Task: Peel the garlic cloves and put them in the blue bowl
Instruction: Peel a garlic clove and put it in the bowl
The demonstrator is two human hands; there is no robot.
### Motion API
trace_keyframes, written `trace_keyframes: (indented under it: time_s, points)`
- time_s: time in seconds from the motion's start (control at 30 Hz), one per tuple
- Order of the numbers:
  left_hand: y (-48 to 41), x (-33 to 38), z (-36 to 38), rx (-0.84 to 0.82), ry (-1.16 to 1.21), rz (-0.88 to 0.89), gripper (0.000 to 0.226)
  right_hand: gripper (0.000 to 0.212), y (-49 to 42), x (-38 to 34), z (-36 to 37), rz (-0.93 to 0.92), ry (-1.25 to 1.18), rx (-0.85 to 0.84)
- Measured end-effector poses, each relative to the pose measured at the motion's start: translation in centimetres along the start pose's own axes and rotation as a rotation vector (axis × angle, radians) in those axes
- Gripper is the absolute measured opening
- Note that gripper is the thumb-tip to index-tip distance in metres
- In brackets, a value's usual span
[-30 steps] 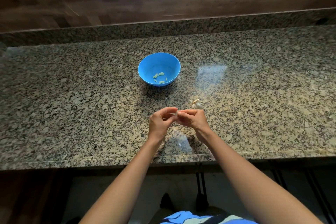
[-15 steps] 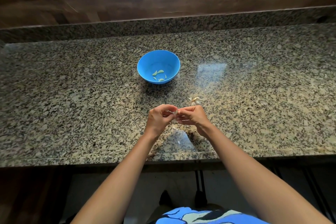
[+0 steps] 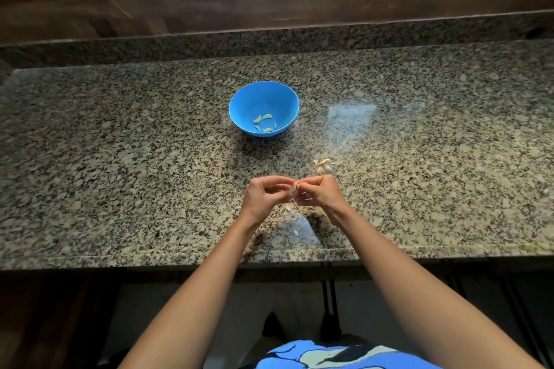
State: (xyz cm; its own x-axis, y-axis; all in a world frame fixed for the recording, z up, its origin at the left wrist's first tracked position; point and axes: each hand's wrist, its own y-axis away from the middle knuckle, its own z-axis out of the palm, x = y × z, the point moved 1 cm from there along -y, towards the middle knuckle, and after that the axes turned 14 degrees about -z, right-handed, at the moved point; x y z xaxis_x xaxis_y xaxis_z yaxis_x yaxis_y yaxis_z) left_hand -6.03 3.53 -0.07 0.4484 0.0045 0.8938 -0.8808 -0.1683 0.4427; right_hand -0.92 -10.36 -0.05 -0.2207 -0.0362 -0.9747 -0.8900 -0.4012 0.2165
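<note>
Garlic clove [image 3: 292,189], pinched between left hand [image 3: 263,198] and right hand [image 3: 320,193]: likely light, firm, papery-skinned, slippery once bared; best gripped at its ends; blue bowl [image 3: 239,93] beyond both hands.

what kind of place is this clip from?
Most likely a home kitchen. There is a speckled granite countertop, a round blue plastic bowl holding peeled garlic cloves, and a papery white garlic bulb near the left hand and right hand, which pinch a small garlic clove.
</note>
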Motion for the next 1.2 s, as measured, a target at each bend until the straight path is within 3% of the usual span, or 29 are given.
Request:
trace_keyframes:
  time_s: [0.1,0.3,0.47,0.53,0.67,0.77,0.87,0.97,1.2]
  points:
    - [0.0,-0.7,-0.5,-0.008,0.241,-0.144,0.025,0.013,0.1,-0.3,0.0,0.041,-0.076,0.008]
    - [0.2,-0.2,-0.6,-0.007,0.114,-0.051,0.016,0.012,-0.2,-0.7,0.0,0.162,-0.162,-0.044]
    - [0.3,0.0,-0.4,0.039,0.367,-0.124,0.013,0.011,0.0,-0.5,0.1,0.165,-0.414,0.026]
    - [0.4,-0.1,-0.2,0.049,0.416,-0.179,0.013,0.012,0.2,-0.3,0.4,0.056,-0.251,0.050]
    - [0.5,-0.5,-0.2,0.027,0.300,-0.220,0.020,0.010,0.2,0.0,0.4,-0.184,0.324,0.067]
    - [0.5,-0.5,-0.1,0.062,0.284,-0.194,0.020,0.011,0.2,0.2,0.9,-0.240,0.467,0.102]
    - [0.4,-0.5,0.8,0.200,0.267,-0.120,0.014,0.015,0.3,0.4,1.8,-0.283,0.635,0.234]
    - [0.4,-0.7,1.7,0.326,0.197,-0.055,0.014,0.015,0.4,0.4,2.4,-0.270,0.665,0.369]
    - [0.0,-0.7,2.3,0.402,0.204,-0.066,0.017,0.011,-0.1,0.8,2.9,-0.210,0.563,0.379]
